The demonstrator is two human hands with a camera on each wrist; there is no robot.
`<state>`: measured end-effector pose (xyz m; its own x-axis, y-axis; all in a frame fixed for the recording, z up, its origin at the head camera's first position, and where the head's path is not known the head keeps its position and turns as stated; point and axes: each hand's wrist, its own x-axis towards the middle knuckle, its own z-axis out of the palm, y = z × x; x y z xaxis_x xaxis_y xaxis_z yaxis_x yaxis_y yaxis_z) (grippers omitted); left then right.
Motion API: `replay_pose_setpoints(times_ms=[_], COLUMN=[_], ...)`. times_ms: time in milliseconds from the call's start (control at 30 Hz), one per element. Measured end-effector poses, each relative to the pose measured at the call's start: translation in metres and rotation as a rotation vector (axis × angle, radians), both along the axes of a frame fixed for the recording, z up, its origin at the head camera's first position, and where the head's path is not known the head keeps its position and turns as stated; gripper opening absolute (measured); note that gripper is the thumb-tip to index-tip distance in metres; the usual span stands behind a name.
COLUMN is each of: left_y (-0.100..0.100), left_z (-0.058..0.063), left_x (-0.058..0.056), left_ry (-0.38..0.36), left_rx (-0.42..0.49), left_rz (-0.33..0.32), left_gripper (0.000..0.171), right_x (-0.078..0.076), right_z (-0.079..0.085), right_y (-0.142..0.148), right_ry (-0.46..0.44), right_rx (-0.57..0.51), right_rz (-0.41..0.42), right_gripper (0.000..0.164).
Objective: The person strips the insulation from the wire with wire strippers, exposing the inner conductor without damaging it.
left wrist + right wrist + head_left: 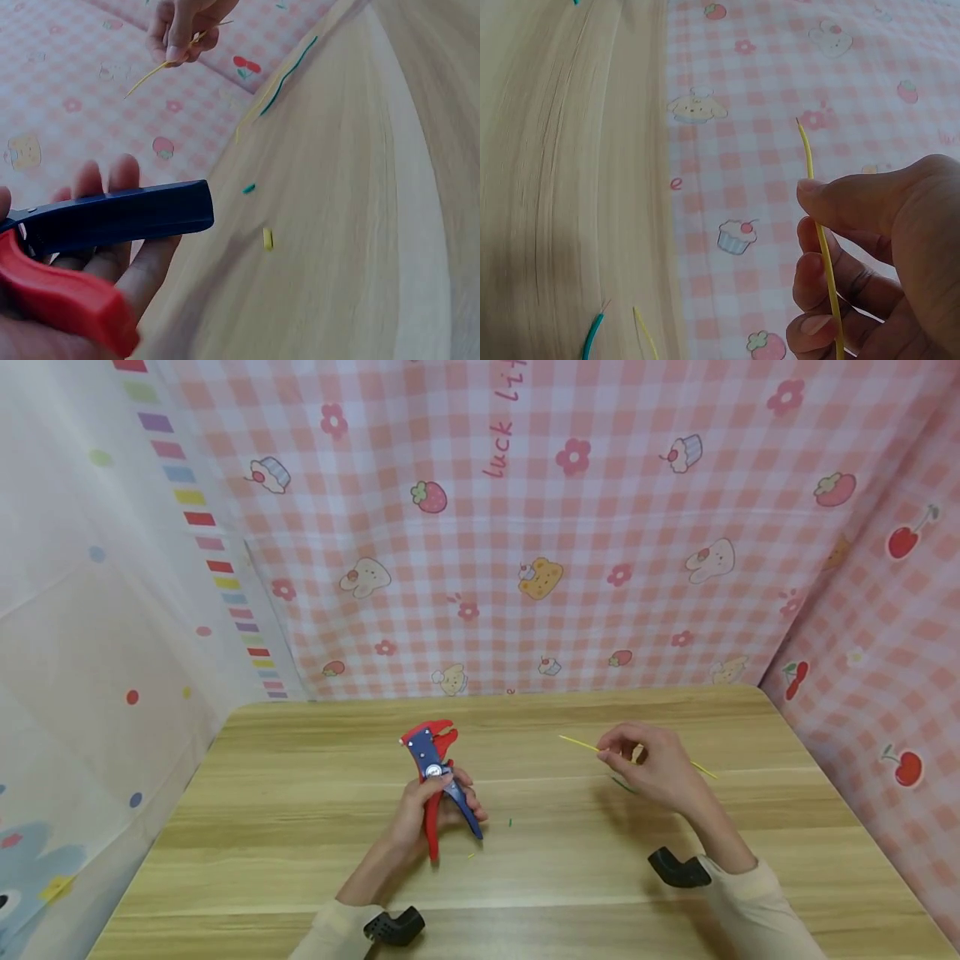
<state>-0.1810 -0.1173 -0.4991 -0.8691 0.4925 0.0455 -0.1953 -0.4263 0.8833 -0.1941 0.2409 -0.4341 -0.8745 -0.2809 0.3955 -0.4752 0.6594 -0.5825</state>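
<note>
My left hand (408, 817) holds a wire stripper (422, 747) with a blue and red head, one red handle and one blue handle. The handles stand spread apart, and nothing shows in the tool's mouth. Over the right part of the table, my right hand (654, 764) pinches a yellow wire (808, 157) between thumb and fingers. A short bare end shows at that wire's tip in the right wrist view. Below this hand a green wire (592, 335) with bare strands at its end lies on the table, beside another yellow wire (646, 331).
Two small cut bits, a green piece (249, 188) and a yellow piece (268, 238), lie on the wooden table (300, 793) near the stripper's handles. A pink checked curtain (480, 527) hangs behind the far edge, and more cloth hangs at both sides.
</note>
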Motion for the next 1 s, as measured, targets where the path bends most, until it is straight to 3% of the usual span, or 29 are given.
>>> replay_pose_setpoints(times_ms=[267, 533, 767, 1000], left_y=[-0.010, -0.015, -0.015, -0.017], left_z=[-0.004, -0.010, -0.012, -0.017], left_x=[-0.004, -0.007, -0.007, -0.009], left_ry=[0.011, 0.049, -0.007, 0.054], left_rx=[0.001, -0.095, -0.144, -0.185], left_rz=[-0.007, -0.026, 0.020, 0.059], left_gripper=[0.030, 0.029, 0.029, 0.029], right_x=[-0.005, -0.008, -0.012, -0.013], right_z=[-0.006, -0.014, -0.019, -0.022], right_y=[0.010, 0.022, 0.031, 0.040], right_ry=[-0.043, -0.134, -0.201, -0.284], right_rx=[-0.001, 0.010, 0.033, 0.058], right_rz=[-0.027, -0.061, -0.086, -0.134], right_gripper=[0.002, 0.005, 0.008, 0.008])
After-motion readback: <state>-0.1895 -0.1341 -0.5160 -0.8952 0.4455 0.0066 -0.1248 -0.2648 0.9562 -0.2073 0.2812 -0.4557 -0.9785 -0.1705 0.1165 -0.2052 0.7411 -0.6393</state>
